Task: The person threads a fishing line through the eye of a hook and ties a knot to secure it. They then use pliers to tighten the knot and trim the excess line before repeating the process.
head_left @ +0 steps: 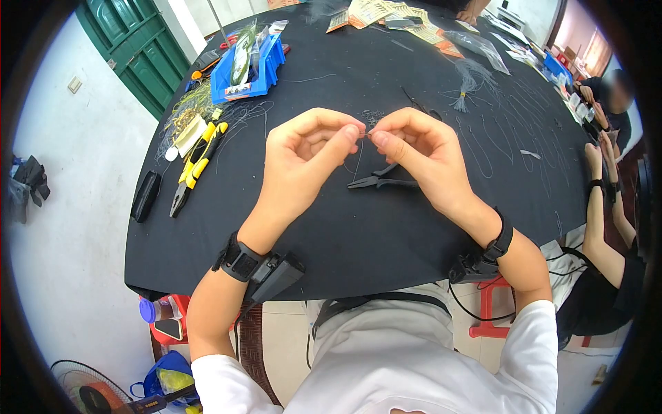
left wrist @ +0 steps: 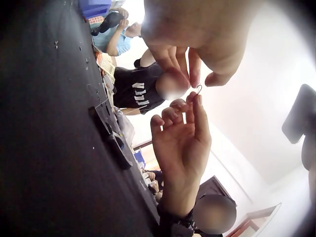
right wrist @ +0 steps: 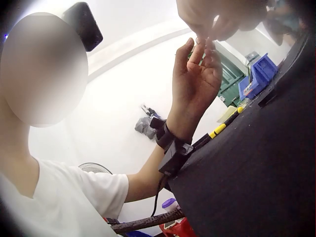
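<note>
Both hands meet fingertip to fingertip above the black table (head_left: 331,234). The right hand (head_left: 424,155) pinches a small thin loop (left wrist: 199,90) between thumb and index finger. Close against it, the left hand (head_left: 300,155) has its thumb and index fingertips together at a fine line (head_left: 360,153), which hangs below them. Whether line and loop are one piece cannot be told. The other fingers of both hands are bent. Dark pliers (head_left: 376,181) lie under the right hand, with dark scissors (head_left: 422,107) beyond it.
At the left are yellow-black pliers (head_left: 200,162), a black case (head_left: 145,196), tangled line and a blue bin (head_left: 255,76). Loose line strands and a bundle (head_left: 460,102) lie at the right. Paper packets (head_left: 386,15) are at the back. Other people sit around the table.
</note>
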The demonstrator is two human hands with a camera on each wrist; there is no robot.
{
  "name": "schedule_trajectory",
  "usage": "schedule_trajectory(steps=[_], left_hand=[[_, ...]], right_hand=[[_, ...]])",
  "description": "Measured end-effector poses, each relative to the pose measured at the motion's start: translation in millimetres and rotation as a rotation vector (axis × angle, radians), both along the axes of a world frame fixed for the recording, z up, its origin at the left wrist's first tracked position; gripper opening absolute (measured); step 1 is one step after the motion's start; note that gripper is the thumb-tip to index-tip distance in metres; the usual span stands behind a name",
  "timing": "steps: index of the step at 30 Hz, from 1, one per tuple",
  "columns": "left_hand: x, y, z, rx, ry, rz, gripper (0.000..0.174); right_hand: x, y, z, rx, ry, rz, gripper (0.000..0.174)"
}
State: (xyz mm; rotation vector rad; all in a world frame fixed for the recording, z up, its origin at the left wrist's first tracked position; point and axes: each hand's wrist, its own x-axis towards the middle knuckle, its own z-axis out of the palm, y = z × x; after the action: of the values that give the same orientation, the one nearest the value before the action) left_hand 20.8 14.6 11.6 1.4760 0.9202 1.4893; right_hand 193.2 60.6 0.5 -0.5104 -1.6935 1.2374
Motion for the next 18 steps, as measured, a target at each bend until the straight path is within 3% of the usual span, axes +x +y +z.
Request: schedule_trajectory(steps=[4,13,18], left_hand=[[-0.8,0.1,-1.1,-0.012,0.010,-0.008,0.013],[-0.5,0.6,-2.0,0.064,0.006,-0.013,0.014],[-0.9,5.7,-8.7,0.111,0.024,-0.022,0.011]], right_hand=[[0.1,0.2,-0.2,0.028,-0.005,-0.013,0.013],[1.8,-1.0,5.8,0.509,-0.170,-0.247,0.007],[2.2,-1.0,6.1,0.558,-0.199,-0.259,0.007]])
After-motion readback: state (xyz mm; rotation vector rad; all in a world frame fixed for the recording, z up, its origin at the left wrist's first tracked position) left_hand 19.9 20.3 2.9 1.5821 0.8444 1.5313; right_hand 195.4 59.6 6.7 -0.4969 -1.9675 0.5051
